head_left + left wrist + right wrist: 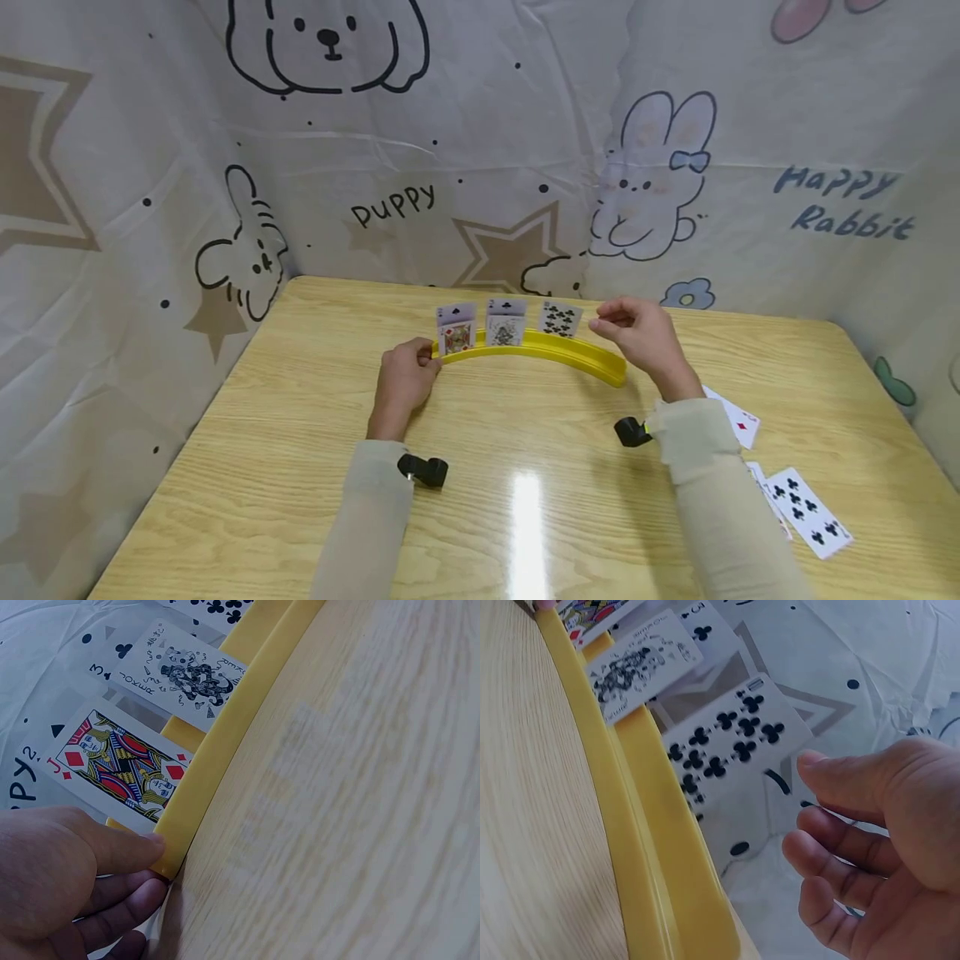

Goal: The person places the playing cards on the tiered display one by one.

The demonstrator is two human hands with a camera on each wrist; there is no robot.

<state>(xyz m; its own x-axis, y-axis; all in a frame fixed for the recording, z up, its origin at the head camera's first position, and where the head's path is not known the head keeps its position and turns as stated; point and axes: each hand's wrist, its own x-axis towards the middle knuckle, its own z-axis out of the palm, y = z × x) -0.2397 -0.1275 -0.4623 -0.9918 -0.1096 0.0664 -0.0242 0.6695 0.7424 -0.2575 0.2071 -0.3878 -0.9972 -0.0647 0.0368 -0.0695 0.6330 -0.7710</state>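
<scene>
A curved yellow card holder [573, 355] stands on the table with playing cards upright in it. My left hand [406, 379] grips its left end, thumb on the front wall and fingers curled round the tip. Closest to that hand, a jack of diamonds [124, 769] stands before a two with a black suit. Beside it a joker [180, 675] leans in front of a three of clubs [705, 634]. Farther right, a ten of clubs [739, 727] stands in the rear slot. My right hand [637, 333] hovers just right of that ten, fingers loosely bent and holding nothing.
On the right of the wooden table [300, 467] lie a red diamond card [738, 421] and a clubs card [806, 510] that overlaps another. A printed cloth [480, 125] hangs behind the table. Each wrist wears a black camera mount.
</scene>
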